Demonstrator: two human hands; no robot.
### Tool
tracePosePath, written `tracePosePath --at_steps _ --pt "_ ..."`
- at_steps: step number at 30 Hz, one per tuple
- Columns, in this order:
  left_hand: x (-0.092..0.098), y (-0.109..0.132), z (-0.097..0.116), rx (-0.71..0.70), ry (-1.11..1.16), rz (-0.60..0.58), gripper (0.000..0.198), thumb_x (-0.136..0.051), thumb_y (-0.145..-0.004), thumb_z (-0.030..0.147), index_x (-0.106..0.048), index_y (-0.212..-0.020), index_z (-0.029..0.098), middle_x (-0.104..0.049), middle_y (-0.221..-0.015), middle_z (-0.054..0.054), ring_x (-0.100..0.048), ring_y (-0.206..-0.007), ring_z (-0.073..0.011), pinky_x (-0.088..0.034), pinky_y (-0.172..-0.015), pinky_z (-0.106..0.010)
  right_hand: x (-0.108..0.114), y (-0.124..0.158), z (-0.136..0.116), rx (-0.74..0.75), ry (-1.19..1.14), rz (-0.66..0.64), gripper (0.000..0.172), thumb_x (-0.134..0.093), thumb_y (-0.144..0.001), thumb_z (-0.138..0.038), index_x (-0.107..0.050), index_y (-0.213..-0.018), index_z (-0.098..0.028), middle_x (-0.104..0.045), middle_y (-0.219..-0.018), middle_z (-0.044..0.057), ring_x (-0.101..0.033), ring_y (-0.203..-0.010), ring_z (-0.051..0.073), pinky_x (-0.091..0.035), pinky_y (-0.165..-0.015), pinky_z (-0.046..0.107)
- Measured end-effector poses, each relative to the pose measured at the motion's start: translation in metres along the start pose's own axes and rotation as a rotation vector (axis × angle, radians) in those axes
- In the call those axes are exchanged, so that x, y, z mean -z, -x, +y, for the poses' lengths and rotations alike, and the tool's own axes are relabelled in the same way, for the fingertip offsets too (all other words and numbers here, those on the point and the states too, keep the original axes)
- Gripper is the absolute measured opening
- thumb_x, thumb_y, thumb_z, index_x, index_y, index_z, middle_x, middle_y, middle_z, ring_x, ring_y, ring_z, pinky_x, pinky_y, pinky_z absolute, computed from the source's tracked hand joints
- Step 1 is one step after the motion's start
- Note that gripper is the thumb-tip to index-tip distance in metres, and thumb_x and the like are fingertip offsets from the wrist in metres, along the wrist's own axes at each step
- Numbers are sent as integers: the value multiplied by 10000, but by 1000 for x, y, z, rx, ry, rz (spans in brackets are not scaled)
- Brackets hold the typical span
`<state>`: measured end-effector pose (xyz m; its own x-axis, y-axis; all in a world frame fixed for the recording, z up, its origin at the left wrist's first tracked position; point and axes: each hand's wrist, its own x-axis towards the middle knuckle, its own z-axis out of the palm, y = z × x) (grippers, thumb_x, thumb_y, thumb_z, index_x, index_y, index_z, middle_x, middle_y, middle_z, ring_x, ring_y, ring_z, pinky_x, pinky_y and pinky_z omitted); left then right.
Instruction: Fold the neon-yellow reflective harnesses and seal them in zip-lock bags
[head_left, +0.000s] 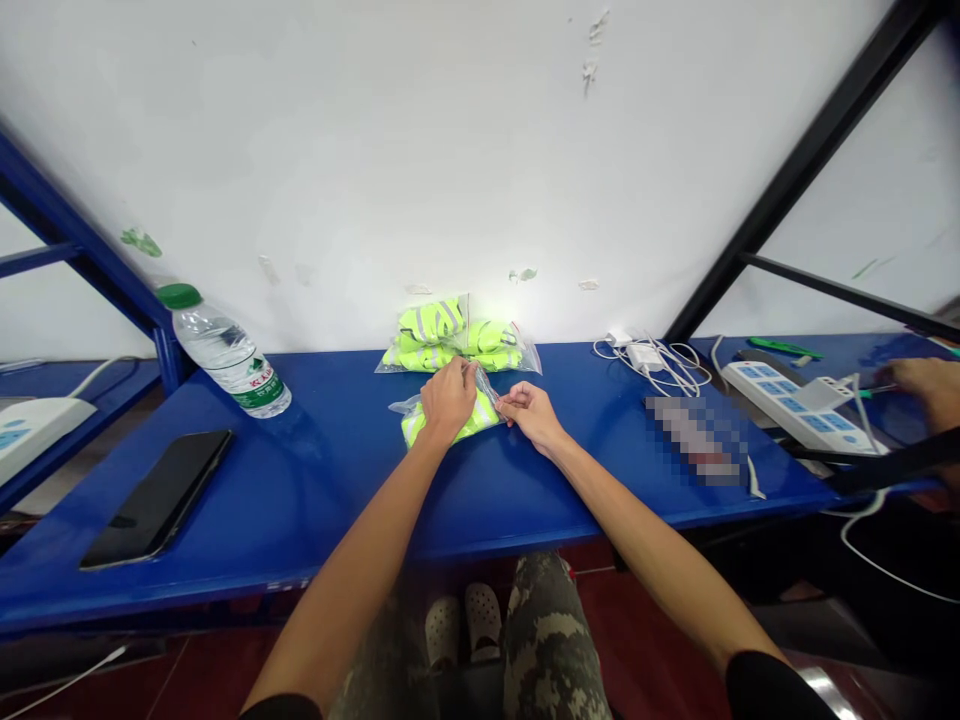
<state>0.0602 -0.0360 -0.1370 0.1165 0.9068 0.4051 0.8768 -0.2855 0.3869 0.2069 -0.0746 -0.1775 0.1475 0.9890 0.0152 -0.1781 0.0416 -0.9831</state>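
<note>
A clear plastic bag (471, 422) with a folded neon-yellow garment with grey reflective stripes inside lies on the blue tabletop. My left hand (448, 398) rests over the bag, its fingers closed on the upper edge and hiding part of it. At the bag's right end my right hand (531, 412) pinches the clear plastic between thumb and fingers. Right behind my hands, against the wall, several similar bags of neon-yellow garments (431, 322) are piled up.
A water bottle (225, 350) with a green cap and a black phone (159, 498) are on the left. White chargers with cables (651, 358), a pixelated object (697, 440) and a power strip (795, 405) lie to the right. Another person's hand (926, 385) shows at the far right.
</note>
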Motion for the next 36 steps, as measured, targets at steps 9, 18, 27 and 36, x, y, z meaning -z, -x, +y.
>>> tracePosePath --at_steps 9,18,27,36 --pt "1 2 2 -16 15 -12 379 -306 -994 479 -587 -1056 233 -714 -1021 -56 -658 -956 -230 -426 -750 -288 -3 0 2 28 -19 7 461 -856 -487 -377 -474 -686 -214 -625 -645 -26 -492 -491 93 -408 -444 236" --pt "2 5 8 -27 28 -45 381 -314 -993 482 -587 -1061 225 -710 -1053 -71 -649 -1010 -229 -430 -780 -291 -4 -1 2 50 0 32 480 -862 -454 -372 -435 -611 -216 -619 -659 -11 -516 -567 113 -408 -499 236" --pt "1 6 7 -32 47 -5 361 -320 -994 473 -587 -1049 235 -710 -1042 -54 -653 -984 -223 -427 -766 -287 -4 2 -2 -23 -93 29 396 -838 -486 -331 -508 -665 -207 -588 -572 -37 -469 -479 95 -359 -465 239" --pt "3 7 9 -39 43 -28 354 -330 -995 462 -590 -1057 230 -707 -1044 -56 -649 -995 -224 -425 -778 -285 0 -1 -2 -72 -72 -22 432 -830 -467 -293 -479 -706 -213 -595 -583 -46 -483 -476 94 -356 -465 234"
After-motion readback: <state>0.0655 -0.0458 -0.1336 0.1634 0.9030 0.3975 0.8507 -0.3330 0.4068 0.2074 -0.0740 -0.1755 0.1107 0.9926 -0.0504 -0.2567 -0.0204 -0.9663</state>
